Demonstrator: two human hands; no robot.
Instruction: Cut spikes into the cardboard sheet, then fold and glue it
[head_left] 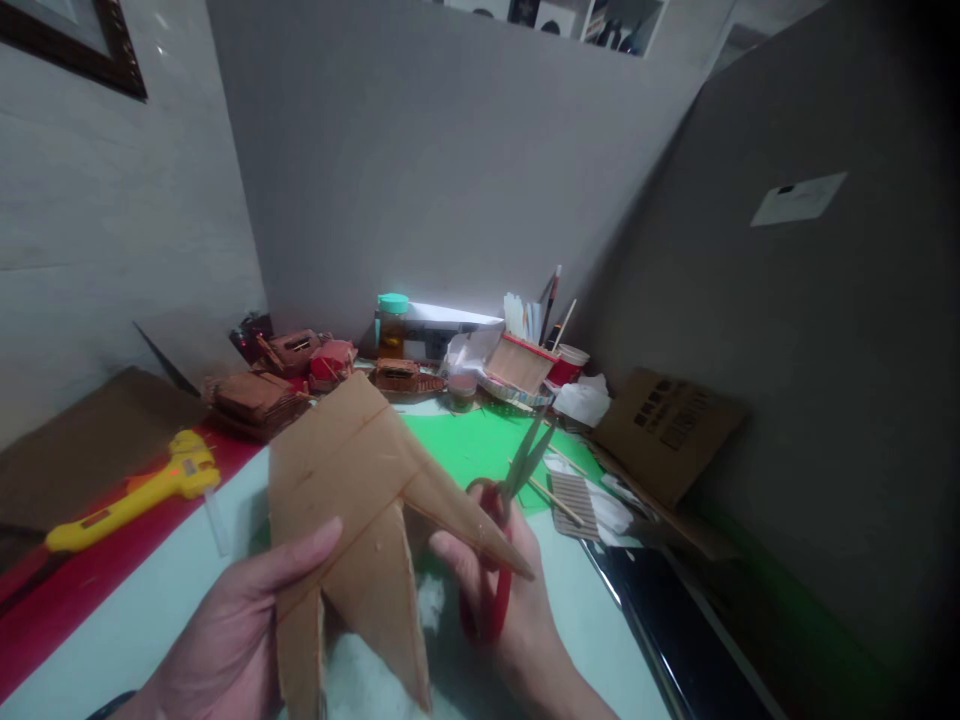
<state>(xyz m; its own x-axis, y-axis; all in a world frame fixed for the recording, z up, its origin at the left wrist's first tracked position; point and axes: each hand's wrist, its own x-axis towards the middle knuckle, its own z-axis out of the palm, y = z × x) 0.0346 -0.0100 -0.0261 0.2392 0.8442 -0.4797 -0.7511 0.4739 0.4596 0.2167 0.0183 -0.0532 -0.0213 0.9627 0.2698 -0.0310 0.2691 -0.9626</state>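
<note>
"Over the near part of the pale table point(195, 600), what's being held?"

"One brown cardboard piece point(337, 460), with three prongs: two reaching near, one reaching right. The left hand point(232, 620) is clamped on its near left part, thumb on top."

"And the right hand point(521, 620)?"

"Closed around the red handles of one pair of scissors point(528, 458), just beside the right prong. The two blades point far and stand slightly apart."

"What's past that?"

"One green sheet point(457, 440) lies on the far side. To its right I count one small corrugated piece point(574, 505), with a thin stick point(555, 500) by it, and nearer, one glossy black panel point(679, 620)."

"On the left?"

"One yellow glue gun point(135, 497), near a red strip point(82, 610)."

"Farthest back?"

"One bottle point(392, 335) with a teal lid, left of one red cup point(566, 368). One printed cardboard sheet point(664, 430) leans at the far right."
</note>
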